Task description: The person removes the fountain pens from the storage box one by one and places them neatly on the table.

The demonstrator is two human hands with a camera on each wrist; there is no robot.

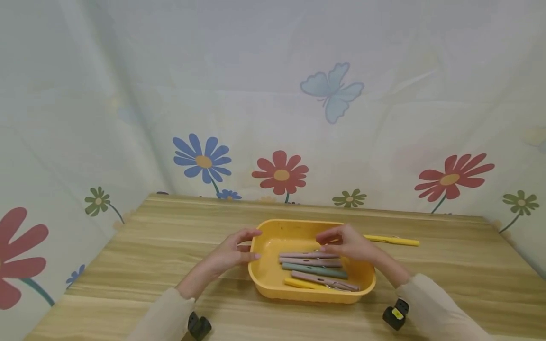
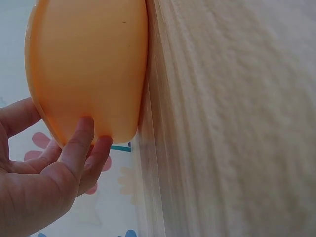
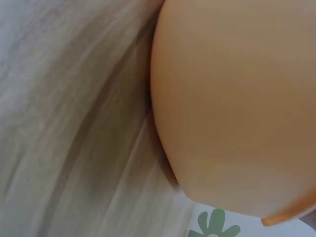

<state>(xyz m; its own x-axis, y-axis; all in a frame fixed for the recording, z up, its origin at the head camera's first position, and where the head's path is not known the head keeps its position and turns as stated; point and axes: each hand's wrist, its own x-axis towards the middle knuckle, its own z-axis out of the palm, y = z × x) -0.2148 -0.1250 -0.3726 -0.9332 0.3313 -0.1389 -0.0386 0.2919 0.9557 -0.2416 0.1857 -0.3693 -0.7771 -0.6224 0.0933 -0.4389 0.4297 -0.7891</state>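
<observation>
A yellow plastic basin [image 1: 307,294] stands on the table with several clipped pens lying side by side in it. Among them are mauve pens [image 1: 322,279], a dark green pen [image 1: 314,270] and a yellow pen [image 1: 300,283]. At the basin's left end, my left hand [image 1: 230,250] holds the rim, thumb and a finger at the edge; the left wrist view shows other fingers [image 2: 79,140] against the outer wall. My right hand [image 1: 347,244] hovers over the right back of the basin, fingers bent and apart from the thumb, no pen visible between them.
Another yellow pen [image 1: 398,241] lies on the wood-grain table [image 1: 452,270], behind and right of the basin. A pale cloth backdrop [image 1: 239,104] printed with flowers and a butterfly hangs at the table's back edge. Small black devices [image 1: 395,315] are worn at both wrists.
</observation>
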